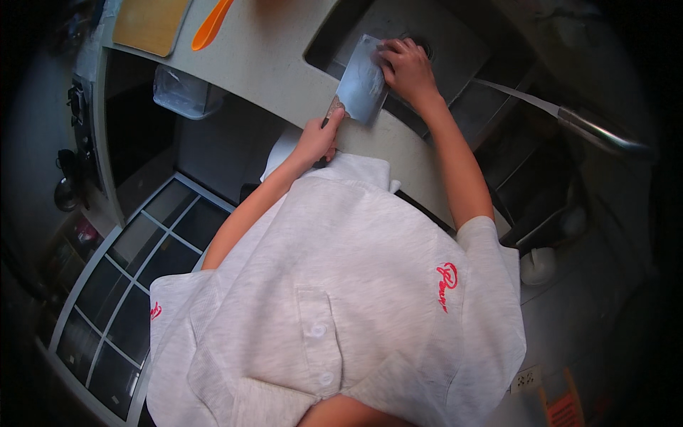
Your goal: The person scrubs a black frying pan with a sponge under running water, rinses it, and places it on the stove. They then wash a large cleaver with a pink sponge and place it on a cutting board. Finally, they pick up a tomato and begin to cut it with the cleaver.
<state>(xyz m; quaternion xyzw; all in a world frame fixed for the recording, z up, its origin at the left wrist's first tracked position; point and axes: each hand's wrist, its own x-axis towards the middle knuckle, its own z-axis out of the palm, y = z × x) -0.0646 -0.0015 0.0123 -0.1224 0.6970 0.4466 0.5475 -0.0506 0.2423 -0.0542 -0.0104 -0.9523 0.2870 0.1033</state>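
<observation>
My left hand (318,140) is closed around the dark handle of a cleaver (363,82), near its patterned bolster. The broad metal blade is tilted over the front rim of the sink (459,42) and shows whitish wet streaks. My right hand (410,69) has its curled fingers against the blade's right side, near the far end. A small dark patch shows at those fingertips; whether they pinch something cannot be made out. To the right, a metal faucet (597,129) sends a stream of water (517,95) into the sink.
On the pale countertop (267,64) lie an orange spoon-like utensil (212,26) and a wooden cutting board (149,24). A clear plastic container (184,92) sits below the counter edge. A glass-paned door (144,256) stands at lower left. A wall socket (525,378) is at lower right.
</observation>
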